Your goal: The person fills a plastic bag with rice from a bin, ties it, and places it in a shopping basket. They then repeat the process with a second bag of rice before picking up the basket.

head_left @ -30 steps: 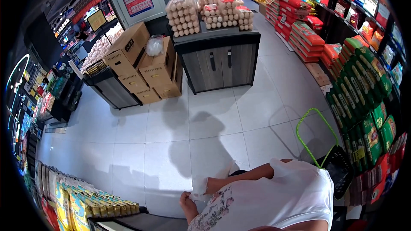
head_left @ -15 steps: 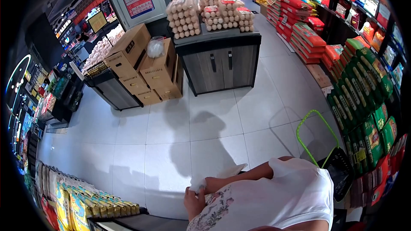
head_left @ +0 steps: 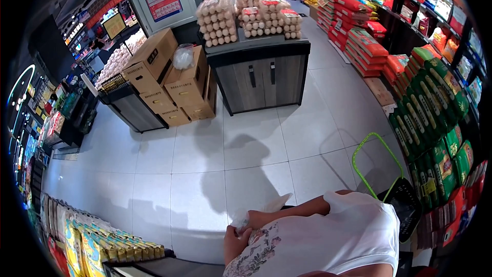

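Note:
My left hand (head_left: 236,241) is in front of my floral-patterned white top, its fingers closed at the edge of a thin, whitish translucent plastic bag (head_left: 277,204). Right beside it, my right hand (head_left: 254,219) also grips the bag, fingers bent and partly hidden by the hand itself. A loose end of the bag sticks out past my right forearm. Both hands are close together at waist height, and what the bag holds, if anything, cannot be made out.
A black shopping basket (head_left: 403,202) with a green handle stands at right, beside stacked green bags (head_left: 428,107). Ahead, a cabinet (head_left: 261,79) carries packed eggs (head_left: 218,23). Cardboard boxes (head_left: 187,90) are left of it. Yellow packets (head_left: 95,246) line a lower-left shelf.
My hands stay together on the plastic bag, with only a slight shift of the fingers. The view has moved a little, so the surroundings sit slightly further left.

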`<act>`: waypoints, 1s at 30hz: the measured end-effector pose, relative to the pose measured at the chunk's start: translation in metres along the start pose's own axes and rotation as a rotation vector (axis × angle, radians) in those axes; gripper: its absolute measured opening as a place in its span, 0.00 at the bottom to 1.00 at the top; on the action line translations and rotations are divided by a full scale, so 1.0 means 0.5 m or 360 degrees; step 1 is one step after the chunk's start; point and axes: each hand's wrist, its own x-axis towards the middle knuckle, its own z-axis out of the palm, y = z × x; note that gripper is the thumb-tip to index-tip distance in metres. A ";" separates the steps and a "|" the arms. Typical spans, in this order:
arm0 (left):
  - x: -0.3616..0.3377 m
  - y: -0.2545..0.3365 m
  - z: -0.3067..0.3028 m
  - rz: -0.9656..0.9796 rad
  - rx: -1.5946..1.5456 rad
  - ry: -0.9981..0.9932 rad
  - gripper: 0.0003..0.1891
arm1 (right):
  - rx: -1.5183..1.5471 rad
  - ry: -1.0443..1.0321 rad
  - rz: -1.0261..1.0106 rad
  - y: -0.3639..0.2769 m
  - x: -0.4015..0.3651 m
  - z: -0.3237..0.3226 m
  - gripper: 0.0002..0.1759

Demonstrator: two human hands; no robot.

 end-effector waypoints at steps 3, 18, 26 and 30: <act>0.003 -0.002 0.002 -0.0235 -0.0048 -0.0218 0.17 | 0.0141 -0.0008 -0.0044 0.024 0.012 0.009 0.34; -0.009 -0.076 0.012 -0.0142 0.0699 0.0078 0.07 | -0.0187 0.0049 0.0081 0.035 0.031 0.018 0.23; -0.007 -0.090 0.007 -0.0638 -0.0490 0.0143 0.09 | -0.0176 -0.0022 -0.0180 0.152 0.119 0.050 0.22; 0.004 -0.087 0.025 -0.0545 -0.1346 0.0399 0.08 | -0.0166 0.0020 -0.0369 0.128 0.109 0.050 0.20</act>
